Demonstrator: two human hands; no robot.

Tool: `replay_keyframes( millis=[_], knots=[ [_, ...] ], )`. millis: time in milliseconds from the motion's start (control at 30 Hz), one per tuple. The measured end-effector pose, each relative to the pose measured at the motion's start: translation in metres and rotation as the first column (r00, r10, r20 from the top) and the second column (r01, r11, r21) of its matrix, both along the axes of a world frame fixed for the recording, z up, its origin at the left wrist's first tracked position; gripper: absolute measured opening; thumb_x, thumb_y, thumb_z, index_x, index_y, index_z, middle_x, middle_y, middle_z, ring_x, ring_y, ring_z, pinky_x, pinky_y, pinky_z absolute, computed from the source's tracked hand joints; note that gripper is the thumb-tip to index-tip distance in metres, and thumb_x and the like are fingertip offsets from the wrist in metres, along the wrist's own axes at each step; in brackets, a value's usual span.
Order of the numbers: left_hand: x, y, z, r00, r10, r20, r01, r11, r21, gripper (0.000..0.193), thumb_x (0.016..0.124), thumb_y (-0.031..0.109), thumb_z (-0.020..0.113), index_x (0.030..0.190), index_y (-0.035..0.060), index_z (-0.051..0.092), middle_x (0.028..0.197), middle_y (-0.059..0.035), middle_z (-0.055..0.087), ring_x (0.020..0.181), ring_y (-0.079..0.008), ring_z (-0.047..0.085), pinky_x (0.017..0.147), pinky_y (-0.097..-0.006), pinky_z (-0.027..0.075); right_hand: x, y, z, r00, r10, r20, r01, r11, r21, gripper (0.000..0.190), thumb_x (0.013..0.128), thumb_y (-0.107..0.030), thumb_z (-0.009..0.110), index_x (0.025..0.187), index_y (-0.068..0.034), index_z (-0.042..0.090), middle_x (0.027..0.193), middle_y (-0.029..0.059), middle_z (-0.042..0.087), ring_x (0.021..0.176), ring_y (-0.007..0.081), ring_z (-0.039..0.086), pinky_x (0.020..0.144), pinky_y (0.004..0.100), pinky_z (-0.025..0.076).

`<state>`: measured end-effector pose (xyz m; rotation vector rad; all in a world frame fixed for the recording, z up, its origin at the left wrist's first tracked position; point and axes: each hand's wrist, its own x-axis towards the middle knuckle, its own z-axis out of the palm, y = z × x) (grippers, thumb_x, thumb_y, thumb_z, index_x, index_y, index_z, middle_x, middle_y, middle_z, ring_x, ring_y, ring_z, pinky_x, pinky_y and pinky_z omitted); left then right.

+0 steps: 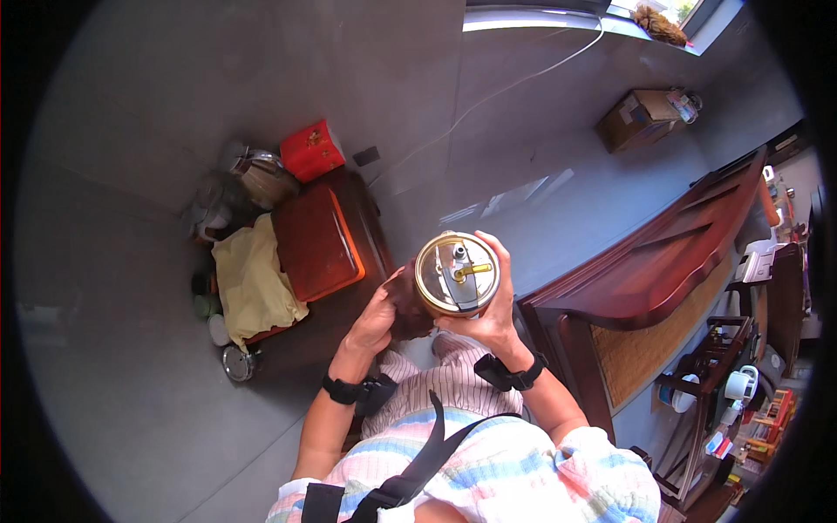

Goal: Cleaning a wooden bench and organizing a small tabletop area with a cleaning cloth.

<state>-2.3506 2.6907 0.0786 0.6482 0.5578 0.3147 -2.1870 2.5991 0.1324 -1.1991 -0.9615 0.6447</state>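
Observation:
A round canister [451, 287] with a gold-rimmed, shiny lid is turned with its top towards me; the lid carries a yellow lever and a small dark knob. My right hand [494, 320] grips the canister around its right side. Against the canister's left side my left hand [374, 321] holds a dark brown cloth [410, 312], whose folds partly hide the fingers. The canister is in the air above my lap, and its lower body is hidden beneath the lid.
On the dark cabinet to the left are a reddish-brown tray [317, 245], a yellow cloth [255, 281], a red tissue box [312, 151], a jug [265, 176] and several jars. A carved wooden bench [654, 261] stands right. A cardboard box [637, 119] rests farther back.

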Motion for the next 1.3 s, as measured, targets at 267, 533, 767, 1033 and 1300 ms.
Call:
replay_keyframes(
  millis=[267, 533, 767, 1033, 1300],
  knots=[
    [-0.023, 0.014, 0.037, 0.994, 0.104, 0.030, -0.105, 0.994, 0.030, 0.045, 0.093, 0.023, 0.048, 0.133, 0.0043, 0.038, 0.126, -0.0092, 0.050, 0.111, -0.0220, 0.053, 0.084, -0.0351, 0.055, 0.026, -0.012, 0.052, 0.985, -0.065, 0.161, 0.036, 0.984, 0.174, 0.111, 0.047, -0.026, 0.091, 0.133, -0.001, 0.026, 0.118, 0.0165, 0.052, 0.110, 0.0255, 0.055, 0.095, 0.0361, 0.042],
    [-0.058, 0.024, 0.004, 0.970, 0.239, -0.038, -0.238, 0.971, 0.033, 0.055, 0.086, 0.037, 0.059, 0.128, 0.0048, 0.043, 0.122, -0.0079, 0.054, 0.108, -0.0230, 0.055, 0.088, -0.0376, 0.052, 0.033, -0.017, 0.077, 0.933, -0.190, 0.305, 0.122, 0.966, 0.229, 0.112, 0.048, -0.025, 0.091, 0.133, -0.001, 0.023, 0.123, 0.0207, 0.047, 0.110, 0.0276, 0.053, 0.095, 0.0370, 0.042],
    [-0.072, 0.024, -0.017, 0.962, 0.270, 0.038, -0.268, 0.962, -0.042, 0.053, 0.092, 0.036, 0.050, 0.132, 0.0036, 0.038, 0.126, -0.0108, 0.051, 0.111, -0.0249, 0.054, 0.089, -0.0399, 0.052, 0.030, -0.016, 0.078, 0.950, -0.230, 0.212, 0.164, 0.944, 0.288, 0.104, 0.049, -0.022, 0.090, 0.131, 0.000, 0.028, 0.125, 0.0220, 0.046, 0.110, 0.0276, 0.054, 0.094, 0.0374, 0.043],
    [-0.034, 0.032, 0.079, 0.938, 0.302, 0.172, -0.344, 0.741, 0.577, 0.067, 0.085, 0.043, 0.059, 0.136, 0.0069, 0.035, 0.131, -0.0115, 0.046, 0.112, -0.0234, 0.052, 0.087, -0.0343, 0.048, 0.023, -0.006, 0.045, 0.962, -0.079, 0.261, 0.072, 0.997, 0.035, 0.107, 0.048, -0.013, 0.087, 0.134, -0.001, 0.025, 0.117, 0.0152, 0.051, 0.107, 0.0240, 0.054, 0.095, 0.0362, 0.041],
    [0.023, 0.014, 0.131, 0.975, 0.137, -0.174, 0.180, -0.030, 0.983, 0.056, 0.082, 0.044, 0.060, 0.116, -0.0002, 0.056, 0.128, -0.0192, 0.046, 0.113, -0.0363, 0.046, 0.097, -0.0427, 0.037, 0.001, 0.004, 0.030, 0.978, -0.123, 0.167, 0.121, 0.992, 0.021, 0.095, 0.048, -0.012, 0.081, 0.130, -0.003, 0.036, 0.114, 0.0151, 0.052, 0.103, 0.0264, 0.056, 0.091, 0.0346, 0.045]
  ],
)
